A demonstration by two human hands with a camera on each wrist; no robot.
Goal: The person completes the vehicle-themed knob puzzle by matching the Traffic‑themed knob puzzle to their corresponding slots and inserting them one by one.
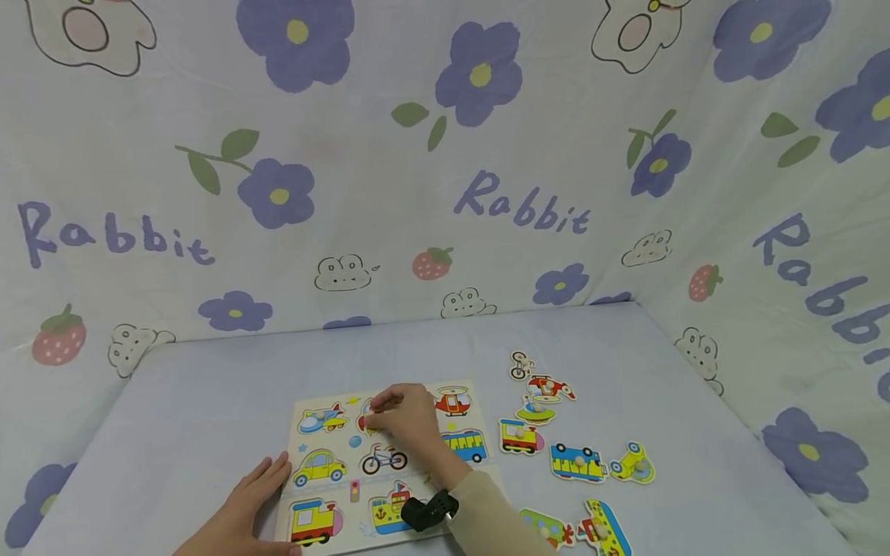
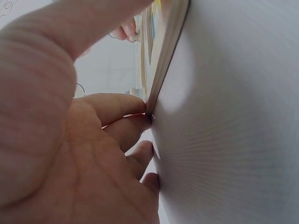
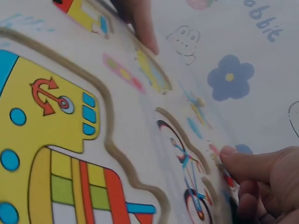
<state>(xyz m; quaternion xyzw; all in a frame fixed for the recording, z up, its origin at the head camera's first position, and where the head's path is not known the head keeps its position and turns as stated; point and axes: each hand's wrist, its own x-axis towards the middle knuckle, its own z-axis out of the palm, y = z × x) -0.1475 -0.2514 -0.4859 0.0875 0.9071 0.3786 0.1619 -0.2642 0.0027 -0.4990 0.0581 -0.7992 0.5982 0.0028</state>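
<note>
A wooden peg puzzle board [image 1: 348,506] with vehicle pictures lies on the table. My right hand [image 1: 410,417] is over its top middle slot, thumb and index finger pinching a small red and white puzzle piece [image 1: 363,418] that the fingers mostly hide. In the right wrist view, that hand [image 3: 261,175] is just beyond the bicycle picture [image 3: 189,175]. An airplane piece [image 1: 323,418] with a knob sits at the board's top left. My left hand [image 1: 243,510] rests beside the board's left edge; in the left wrist view its fairly straight fingers [image 2: 124,103] touch that edge.
Right of the board lie loose knobbed pieces: a bicycle [image 1: 519,365], helicopter [image 1: 551,388], flying saucer [image 1: 535,411], train [image 1: 520,438], bus [image 1: 577,463], car [image 1: 631,465] and ship [image 1: 606,529]. A green spotted piece [image 1: 545,527] is partly behind the right sleeve [image 1: 497,521]. Patterned cloth walls enclose the table.
</note>
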